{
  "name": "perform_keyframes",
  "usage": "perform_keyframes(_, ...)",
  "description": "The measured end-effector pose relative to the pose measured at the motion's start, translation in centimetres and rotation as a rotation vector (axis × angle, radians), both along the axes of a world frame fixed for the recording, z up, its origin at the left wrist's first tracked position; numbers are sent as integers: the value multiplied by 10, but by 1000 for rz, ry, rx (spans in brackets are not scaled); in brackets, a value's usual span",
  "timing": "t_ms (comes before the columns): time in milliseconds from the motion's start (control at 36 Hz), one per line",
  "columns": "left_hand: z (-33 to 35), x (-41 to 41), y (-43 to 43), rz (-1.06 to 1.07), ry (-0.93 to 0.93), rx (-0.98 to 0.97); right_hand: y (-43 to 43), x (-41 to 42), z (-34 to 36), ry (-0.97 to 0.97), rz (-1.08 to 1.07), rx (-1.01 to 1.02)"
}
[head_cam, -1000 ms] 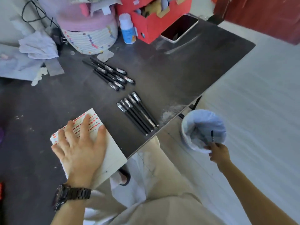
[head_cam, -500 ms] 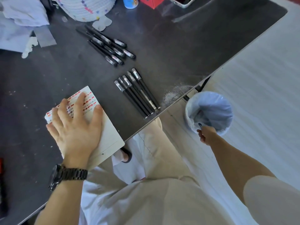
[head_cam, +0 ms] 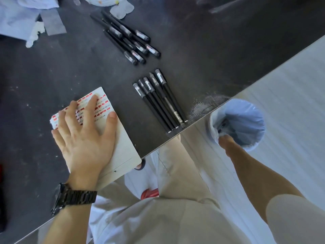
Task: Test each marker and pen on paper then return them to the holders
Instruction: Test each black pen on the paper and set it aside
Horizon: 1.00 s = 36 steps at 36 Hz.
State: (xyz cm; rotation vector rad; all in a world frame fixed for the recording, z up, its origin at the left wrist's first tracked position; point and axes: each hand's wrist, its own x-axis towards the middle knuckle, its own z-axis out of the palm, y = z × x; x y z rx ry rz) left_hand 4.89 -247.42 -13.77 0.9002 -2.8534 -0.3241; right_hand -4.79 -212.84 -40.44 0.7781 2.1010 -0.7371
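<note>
Since half a second ago the right hand has sunk to the near rim of the lined bin, and the dark pen tip seen above it a second ago is gone from view; whether its fingers hold anything I cannot tell, since they are hidden by the bin liner. Its arm reaches out straight over the pale floor. Across from it, the left hand lies flat on the paper, fingers spread wide and straight over rows of red test marks, a dark watch on the wrist. On the dark table five black pens lie side by side near the edge, and a looser cluster of black pens lies farther back. Crumpled pale paper and scraps sit at the far left corner.
</note>
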Motion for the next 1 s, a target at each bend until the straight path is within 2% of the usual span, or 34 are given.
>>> perform_keyframes(28, 0, 0, 0, 0, 6, -3, 0, 0, -1, -16, -153, -50)
perform_keyframes(56, 0, 0, 0, 0, 13, -5, 0, 5, -3, -17, -186, -46)
perform_keyframes(139, 0, 0, 0, 0, 9, 3, -5, 16, -1, -104, -35, -27)
perform_keyframes(222, 2, 0, 1, 4, -1, 21, -6, 21, -2, -85, 32, -37)
perform_keyframes(444, 8, 1, 2, 6, -40, 57, 1, 29, 33, 93, 95, -85)
perform_keyframes(556, 15, 5, 0, 20, 54, 187, -2, 34, 79, 300, 5, -135)
perform_keyframes(639, 21, 10, -6, -10, 21, 289, -9, 41, 129, 482, -61, -248)
perform_keyframes(750, 24, 16, -20, -108, -35, 220, -29, 54, 217, 752, -137, -375)
perform_keyframes(861, 21, 26, -39, -177, -22, 139, -55, 54, 290, 980, -6, -474)
perform_keyframes(1000, 12, 48, -53, -210, 252, 187, -106, 26, 333, 1081, 238, -574)
